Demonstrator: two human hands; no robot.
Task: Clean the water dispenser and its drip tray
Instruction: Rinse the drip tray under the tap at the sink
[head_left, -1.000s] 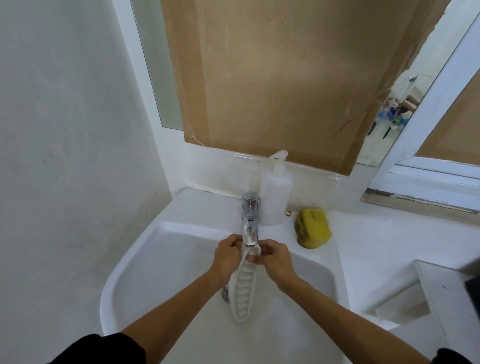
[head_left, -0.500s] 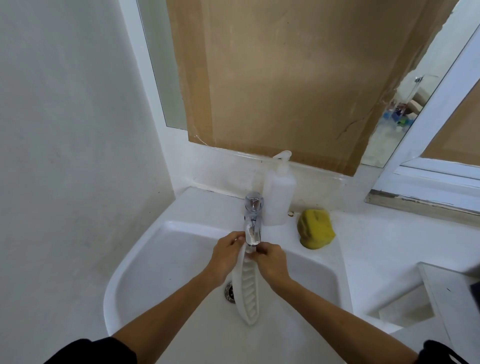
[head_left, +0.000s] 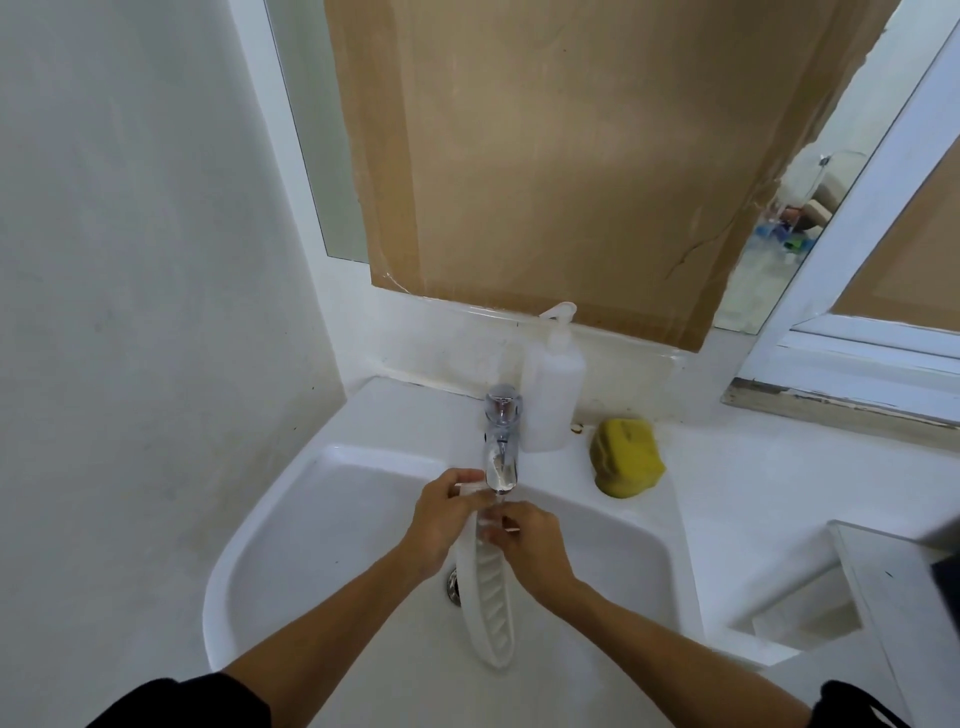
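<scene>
- Left hand (head_left: 449, 519) is closed round the top end of the drip tray (head_left: 491, 597), thumb and fingers pinching its upper edge just under the tap's spout.
- Held that way, the white slotted drip tray hangs nearly upright over the basin of the sink (head_left: 270, 525), its lower end pointing down toward the person and covering part of the drain (head_left: 452, 584).
- Above it stands the chrome tap (head_left: 501, 441); a thin run of water seems to fall from the spout onto the tray's top end, though it is faint.
- Right hand (head_left: 530, 540) lies against the tray's slotted face just below the spout, fingers curled on it, apparently rubbing; how tightly it grips I cannot tell.
- Behind the tap is a white pump bottle (head_left: 553, 395), and further right a yellow sponge (head_left: 626, 457) sits unused on the sink's ledge.
- The step in hand looks like rinsing the tray by hand. The dispenser itself is not in view.
- Next, the lower slots likely need the water: slide the tray up under the stream, or take the sponge to it.
</scene>
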